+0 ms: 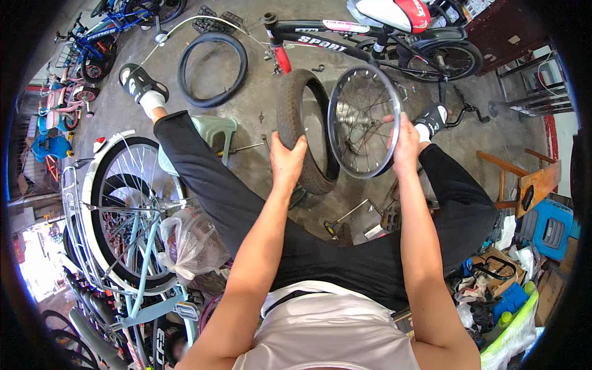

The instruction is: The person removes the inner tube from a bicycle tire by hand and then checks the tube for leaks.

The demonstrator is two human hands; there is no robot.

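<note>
My left hand (288, 161) is closed round the near-left side of a brown-black bicycle tire (295, 98), which stands upright between my legs. Just right of it, my right hand (404, 145) grips the right edge of a bare spoked wheel rim (333, 126), with some fingers hidden behind it. Tire and rim are side by side, close together; whether they touch I cannot tell. Beyond them stands a black bicycle frame (320, 42) with a red fork (282, 60) and no front wheel in it.
Another tire (242, 74) lies on the floor at the far left. A pale green stool (216, 126) is by my left leg, with a light blue bicycle (145, 246) nearer. Hand tools (333, 229) lie below the wheel. A wooden stool (536, 185) and a blue stool (549, 225) are at right.
</note>
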